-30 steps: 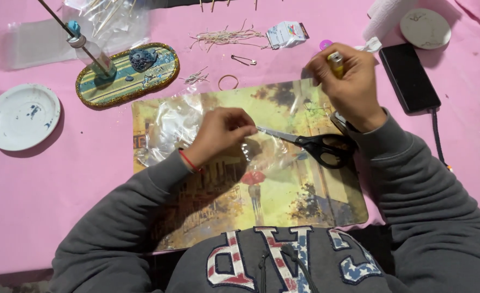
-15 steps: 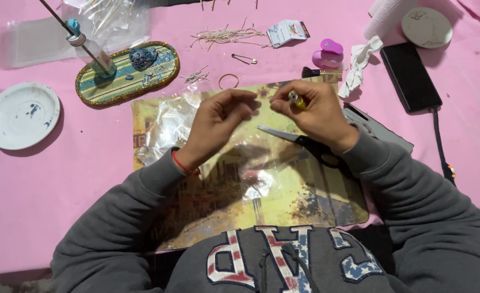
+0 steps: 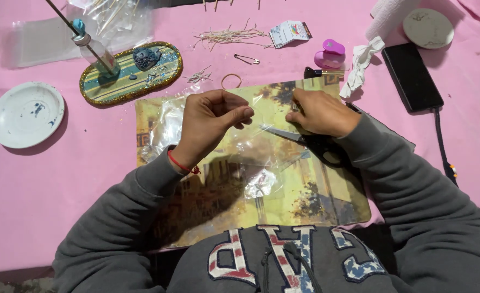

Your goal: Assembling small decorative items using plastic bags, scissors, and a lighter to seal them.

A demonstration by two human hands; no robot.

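Observation:
My left hand (image 3: pixel 214 120) and my right hand (image 3: pixel 318 112) are raised over a painted picture mat (image 3: pixel 283 201) on the pink table. Between them stretches a clear plastic sheet (image 3: pixel 261 142); both hands pinch its upper edge with closed fingers. Black-handled scissors (image 3: pixel 316 145) lie on the mat just under my right hand, blades pointing left. A crumpled piece of clear plastic (image 3: pixel 166 122) lies on the mat to the left of my left hand.
A white saucer (image 3: pixel 26 114) sits far left. An oval glittered tray (image 3: pixel 131 73) carries a small bottle with a stick (image 3: pixel 94 50). A black phone (image 3: pixel 412 77), crumpled tissue (image 3: pixel 360 61), pink punch (image 3: pixel 329 53), safety pin (image 3: pixel 247 58) and rubber band (image 3: pixel 231 81) lie beyond the mat.
My right hand came down from the upper right, where it held a small yellow thing, toward my left hand. Both hands now pinch the clear sheet over the mat.

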